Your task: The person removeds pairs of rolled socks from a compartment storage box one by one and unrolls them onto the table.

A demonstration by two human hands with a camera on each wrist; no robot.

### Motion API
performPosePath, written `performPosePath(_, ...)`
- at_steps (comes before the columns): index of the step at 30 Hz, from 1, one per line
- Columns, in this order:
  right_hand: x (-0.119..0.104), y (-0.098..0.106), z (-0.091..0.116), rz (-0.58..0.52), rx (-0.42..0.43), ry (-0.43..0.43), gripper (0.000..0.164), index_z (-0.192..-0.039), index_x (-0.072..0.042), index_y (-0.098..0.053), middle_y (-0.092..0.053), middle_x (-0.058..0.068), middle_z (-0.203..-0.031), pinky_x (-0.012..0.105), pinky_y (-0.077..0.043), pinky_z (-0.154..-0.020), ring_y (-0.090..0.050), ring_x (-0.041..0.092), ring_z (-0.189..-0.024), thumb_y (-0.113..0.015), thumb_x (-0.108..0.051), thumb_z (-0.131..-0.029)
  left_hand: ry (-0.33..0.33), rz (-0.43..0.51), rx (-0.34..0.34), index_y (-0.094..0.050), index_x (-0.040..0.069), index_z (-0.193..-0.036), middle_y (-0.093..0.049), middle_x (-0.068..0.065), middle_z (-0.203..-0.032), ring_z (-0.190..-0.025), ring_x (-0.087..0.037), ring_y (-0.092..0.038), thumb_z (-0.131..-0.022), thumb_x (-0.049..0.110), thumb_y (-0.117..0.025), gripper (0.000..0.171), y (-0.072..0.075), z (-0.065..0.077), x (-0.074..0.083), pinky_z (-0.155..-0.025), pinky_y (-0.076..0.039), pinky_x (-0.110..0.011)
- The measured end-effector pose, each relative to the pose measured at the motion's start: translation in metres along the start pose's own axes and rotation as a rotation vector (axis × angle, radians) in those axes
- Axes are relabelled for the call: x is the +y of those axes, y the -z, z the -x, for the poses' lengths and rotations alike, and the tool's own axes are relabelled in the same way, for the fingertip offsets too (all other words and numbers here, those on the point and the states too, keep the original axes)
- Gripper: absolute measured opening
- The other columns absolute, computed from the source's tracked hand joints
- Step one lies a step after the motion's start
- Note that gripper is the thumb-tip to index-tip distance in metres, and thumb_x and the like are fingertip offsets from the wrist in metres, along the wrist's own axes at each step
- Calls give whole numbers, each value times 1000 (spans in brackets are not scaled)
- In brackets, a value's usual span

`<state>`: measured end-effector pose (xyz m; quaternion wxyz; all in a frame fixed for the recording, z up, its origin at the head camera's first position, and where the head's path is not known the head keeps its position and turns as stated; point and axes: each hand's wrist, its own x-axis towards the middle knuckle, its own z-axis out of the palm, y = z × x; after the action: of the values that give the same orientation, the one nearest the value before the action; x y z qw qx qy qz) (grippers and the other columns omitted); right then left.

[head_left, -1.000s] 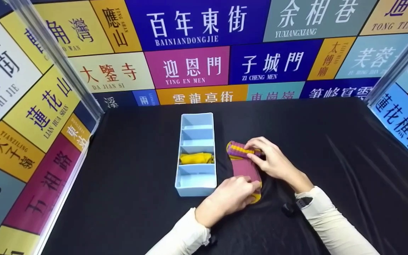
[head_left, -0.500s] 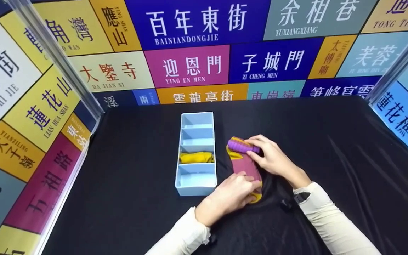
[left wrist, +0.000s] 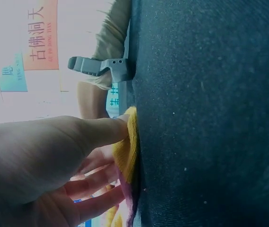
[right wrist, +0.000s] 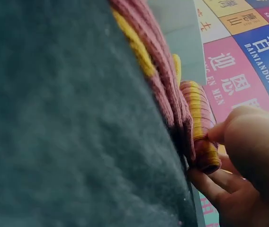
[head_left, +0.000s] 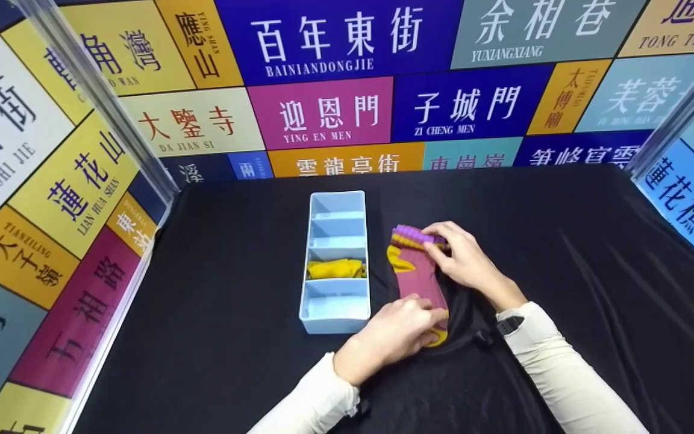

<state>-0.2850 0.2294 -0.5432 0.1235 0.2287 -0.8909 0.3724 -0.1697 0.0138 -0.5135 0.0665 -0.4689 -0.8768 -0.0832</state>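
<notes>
A pair of pink socks [head_left: 419, 283] with yellow heel and toe lies stretched out on the black cloth, the layers stacked in the right wrist view. Their purple-and-yellow striped cuff [right wrist: 198, 118] is rolled up at the far end. My right hand [head_left: 470, 259] pinches this roll between thumb and fingers. At the near end my left hand [head_left: 392, 331] holds the yellow toe [left wrist: 128, 146], thumb on one edge and fingers spread along the sock. Left of the socks stands a light blue divided box [head_left: 305, 301]. A folded yellow sock [head_left: 336, 269] sits in its third compartment from the back.
Black cloth [head_left: 214, 337] covers the table. Wall panels with printed place names [head_left: 323, 114] stand at the back and both sides. The box's other compartments show bare bottoms.
My right hand has shifted slightly away from me with the rolled cuff, which has turned. More of the yellow heel and pink foot shows. The left hand has stayed at the toe.
</notes>
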Motion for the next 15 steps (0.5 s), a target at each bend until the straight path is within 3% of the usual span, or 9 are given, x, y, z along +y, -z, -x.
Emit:
performPosePath(7,3,2,-9,50,-7,-26,35,-129,1,-74,-68,22,-133,53,-54,-109,-66,39,-122,-79,-16,-99,17,26,10,-76,24,-110,-75,5,-101,-94,-15,-70,-98,28,-81,13,0,-1,-1,-78,-60,-27)
performPosePath(11,6,3,-14,26,29,-37,31,-130,-4,-71,-67,21,-128,51,-59,-101,-71,35,-114,-75,-8,-100,11,16,27,-76,24,-109,-75,5,-100,-94,-15,-70,-98,29,-81,13,-2,0,-2,-78,-61,-26)
performPosePath(15,7,2,-17,19,62,-45,19,-121,-8,-73,-67,15,-119,42,-62,-92,-73,27,-105,-72,-5,-102,10,2,38,-76,24,-108,-75,5,-100,-93,-16,-70,-98,30,-81,13,-3,0,-2,-78,-61,-26)
